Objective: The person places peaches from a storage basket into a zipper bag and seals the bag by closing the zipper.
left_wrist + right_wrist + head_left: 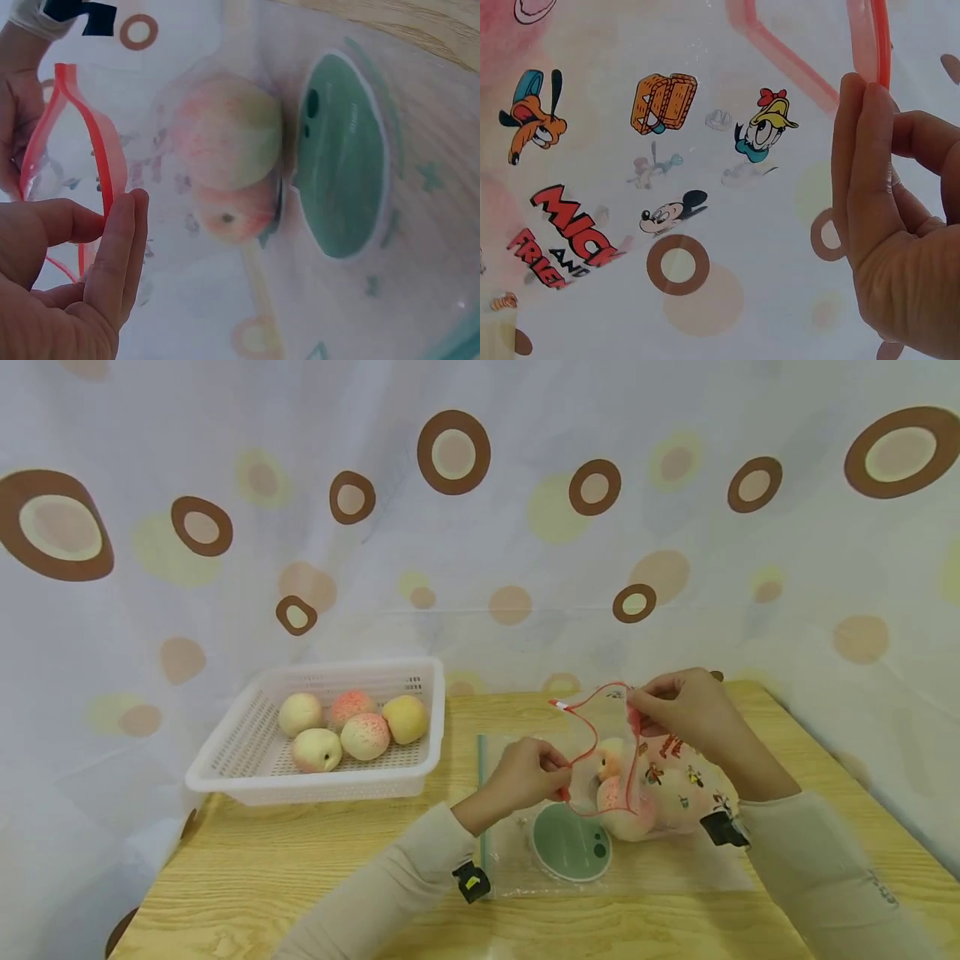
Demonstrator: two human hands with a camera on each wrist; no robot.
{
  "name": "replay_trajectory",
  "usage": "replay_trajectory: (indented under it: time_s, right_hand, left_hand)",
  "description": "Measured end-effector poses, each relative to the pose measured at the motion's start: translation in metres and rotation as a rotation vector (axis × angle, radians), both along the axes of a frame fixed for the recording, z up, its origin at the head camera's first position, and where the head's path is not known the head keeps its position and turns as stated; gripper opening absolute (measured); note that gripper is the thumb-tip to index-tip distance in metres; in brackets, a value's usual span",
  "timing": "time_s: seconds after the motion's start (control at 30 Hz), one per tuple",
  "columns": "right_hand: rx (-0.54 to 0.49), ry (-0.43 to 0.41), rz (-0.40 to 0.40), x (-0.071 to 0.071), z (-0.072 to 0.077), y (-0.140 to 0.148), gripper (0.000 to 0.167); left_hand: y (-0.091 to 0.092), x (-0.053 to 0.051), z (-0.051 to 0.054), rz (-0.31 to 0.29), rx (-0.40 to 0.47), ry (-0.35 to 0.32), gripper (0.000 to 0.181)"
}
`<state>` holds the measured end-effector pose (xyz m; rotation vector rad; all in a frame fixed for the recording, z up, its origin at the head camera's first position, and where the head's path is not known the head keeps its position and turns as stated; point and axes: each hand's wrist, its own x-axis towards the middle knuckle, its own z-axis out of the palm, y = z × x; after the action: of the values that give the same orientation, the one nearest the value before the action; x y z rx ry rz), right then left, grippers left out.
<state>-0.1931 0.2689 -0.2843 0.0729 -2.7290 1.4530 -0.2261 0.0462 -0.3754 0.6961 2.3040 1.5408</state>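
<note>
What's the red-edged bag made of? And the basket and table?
Bag: probably thin, slightly shiny plastic; it's see-through with soft folds.
Basket: looks like hard plastic, smooth, with rows of small holes.
Table: wood or wood-look covering; yellowish grain can't settle which.

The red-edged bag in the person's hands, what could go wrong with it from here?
The red-edged bag gapes between the left hand and the right hand, each pinching its red edge; if one pinch slips, the mouth might collapse or the peaches inside could roll out. In the head view it also overlaps the green-edged bag, so sliding or lifting one may drag the other along.
</note>
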Motion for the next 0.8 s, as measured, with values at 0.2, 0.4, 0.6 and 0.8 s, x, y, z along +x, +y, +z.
replay_trajectory:
  time_s: [0.2,0.4,0.6,0.8]
  right_hand:
    - [-0.057,-0.052,0.042,-0.002,-0.019,-0.019,0.03]
    - [-0.093,-0.088,0.071,-0.004,-0.039,-0.036,0.026]
    - [-0.123,-0.129,0.101,-0.011,-0.063,-0.05,0.023]
    - [-0.112,-0.125,0.092,-0.012,-0.073,-0.058,0.022]
  left_hand:
    - [-0.024,-0.009,-0.029,0.06,-0.047,-0.007,0.019]
    - [-0.041,-0.013,-0.05,0.1,-0.132,0.03,0.021]
    - [-0.051,-0.019,-0.06,0.13,-0.261,0.159,0.023]
    - [-0.057,-0.023,-0.063,0.135,-0.289,0.188,0.024]
